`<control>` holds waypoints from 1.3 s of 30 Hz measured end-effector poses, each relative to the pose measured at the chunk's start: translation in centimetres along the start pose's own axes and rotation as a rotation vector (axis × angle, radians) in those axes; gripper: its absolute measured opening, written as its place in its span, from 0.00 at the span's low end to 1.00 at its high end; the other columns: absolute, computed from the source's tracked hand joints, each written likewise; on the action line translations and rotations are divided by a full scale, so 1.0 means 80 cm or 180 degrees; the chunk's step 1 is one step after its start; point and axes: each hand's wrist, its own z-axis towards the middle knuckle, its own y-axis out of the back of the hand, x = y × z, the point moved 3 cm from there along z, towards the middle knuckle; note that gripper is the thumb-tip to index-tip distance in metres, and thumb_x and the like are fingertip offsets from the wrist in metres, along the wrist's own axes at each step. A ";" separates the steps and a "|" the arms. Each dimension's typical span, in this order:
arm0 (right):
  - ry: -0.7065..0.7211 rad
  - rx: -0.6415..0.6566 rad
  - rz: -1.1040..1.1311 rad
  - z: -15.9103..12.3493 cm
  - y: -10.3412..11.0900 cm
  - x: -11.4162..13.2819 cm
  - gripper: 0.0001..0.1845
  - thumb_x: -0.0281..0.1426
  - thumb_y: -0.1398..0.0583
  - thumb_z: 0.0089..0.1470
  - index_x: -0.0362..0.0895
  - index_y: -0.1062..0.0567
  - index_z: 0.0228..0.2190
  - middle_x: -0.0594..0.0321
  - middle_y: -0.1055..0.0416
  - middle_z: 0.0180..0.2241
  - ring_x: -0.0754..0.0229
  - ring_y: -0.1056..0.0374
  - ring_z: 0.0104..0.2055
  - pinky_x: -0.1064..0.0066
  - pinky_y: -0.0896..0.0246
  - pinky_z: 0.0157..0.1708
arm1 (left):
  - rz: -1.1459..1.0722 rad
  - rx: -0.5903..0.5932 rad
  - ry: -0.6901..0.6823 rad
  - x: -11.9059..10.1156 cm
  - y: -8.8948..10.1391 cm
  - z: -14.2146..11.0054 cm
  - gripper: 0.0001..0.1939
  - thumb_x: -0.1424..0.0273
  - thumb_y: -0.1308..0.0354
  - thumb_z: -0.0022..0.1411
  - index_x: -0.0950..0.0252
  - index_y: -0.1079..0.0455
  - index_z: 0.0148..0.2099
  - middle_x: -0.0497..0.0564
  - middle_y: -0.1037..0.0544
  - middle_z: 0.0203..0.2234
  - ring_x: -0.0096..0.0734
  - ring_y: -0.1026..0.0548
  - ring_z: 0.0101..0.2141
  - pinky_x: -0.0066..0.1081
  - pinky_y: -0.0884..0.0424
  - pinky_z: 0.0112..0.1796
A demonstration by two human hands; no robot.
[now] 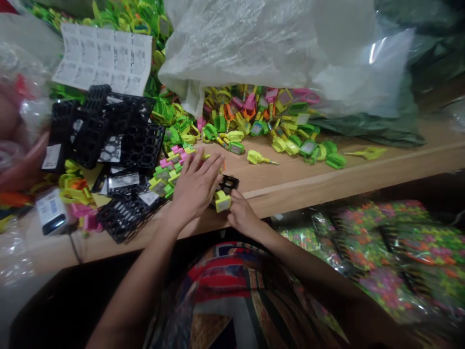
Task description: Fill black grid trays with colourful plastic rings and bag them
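The left hand point(194, 186) lies flat and wide open on a small heap of green, yellow and pink plastic pieces point(167, 172), with its fingers spread. The heap is near the front edge of the wooden table point(290, 169). The right hand point(242, 216) is narrower, with its fingers bent in. It is at the front edge, just beside a lime-green plastic block point(222, 201) and a small black plastic grid point(228, 183). Its fingertips are hard to see, so you cannot tell if it is holding the block or only touching it.

The block and grid sit between the two hands, very close to the front edge. One small bump could knock them off the table, and they could fall among the bags of bright pieces point(381, 252) below. The left hand could also push the small heap and make pieces slide apart. Black plastic racks point(125, 131) lie in a messy stack toward the left end, so a sleeve or arm could catch them and tip them over. A big clear plastic bag point(236, 43) lies on the large pile at the back, and tugging it could make that pile spill forward. A loose tool point(259, 157) has a thin, pointy tip that could poke a hand.
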 end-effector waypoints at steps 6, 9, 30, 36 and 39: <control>0.0069 0.0408 -0.0027 0.011 -0.005 -0.002 0.20 0.18 0.45 0.49 0.38 0.21 0.42 0.49 0.26 0.44 0.47 0.36 0.54 0.55 0.36 0.55 | 0.0092 0.0135 -0.0062 -0.003 0.003 -0.002 0.34 0.49 0.61 0.74 0.62 0.47 0.74 0.51 0.44 0.72 0.55 0.56 0.73 0.59 0.56 0.69; 0.0108 0.0434 0.0299 0.025 0.033 -0.006 0.14 0.21 0.45 0.59 0.42 0.21 0.41 0.53 0.24 0.44 0.53 0.32 0.50 0.61 0.35 0.52 | 0.0208 -0.0030 -0.0077 -0.002 0.000 -0.002 0.34 0.49 0.61 0.74 0.61 0.45 0.73 0.50 0.43 0.72 0.56 0.54 0.72 0.59 0.53 0.69; -0.1558 -0.0629 -0.0653 0.030 0.162 -0.119 0.06 0.27 0.39 0.59 0.41 0.23 0.39 0.53 0.28 0.39 0.49 0.32 0.45 0.57 0.37 0.50 | -0.0076 -0.0027 -0.0086 0.005 -0.001 -0.001 0.31 0.55 0.67 0.77 0.62 0.48 0.74 0.50 0.40 0.71 0.51 0.55 0.73 0.55 0.56 0.70; -0.0952 -0.0028 0.1306 0.040 0.074 -0.030 0.06 0.29 0.40 0.60 0.44 0.22 0.38 0.61 0.24 0.38 0.59 0.29 0.40 0.68 0.34 0.44 | -0.0102 -0.0040 -0.0079 0.004 -0.002 0.000 0.31 0.55 0.67 0.77 0.62 0.48 0.74 0.50 0.41 0.71 0.49 0.55 0.73 0.54 0.57 0.70; -0.0952 0.0137 0.1381 0.035 0.040 -0.019 0.05 0.26 0.40 0.57 0.44 0.23 0.35 0.63 0.24 0.35 0.59 0.29 0.37 0.69 0.34 0.41 | -0.0055 -0.0033 -0.0061 0.004 -0.003 0.000 0.32 0.55 0.68 0.76 0.63 0.48 0.74 0.51 0.41 0.71 0.50 0.55 0.73 0.55 0.56 0.70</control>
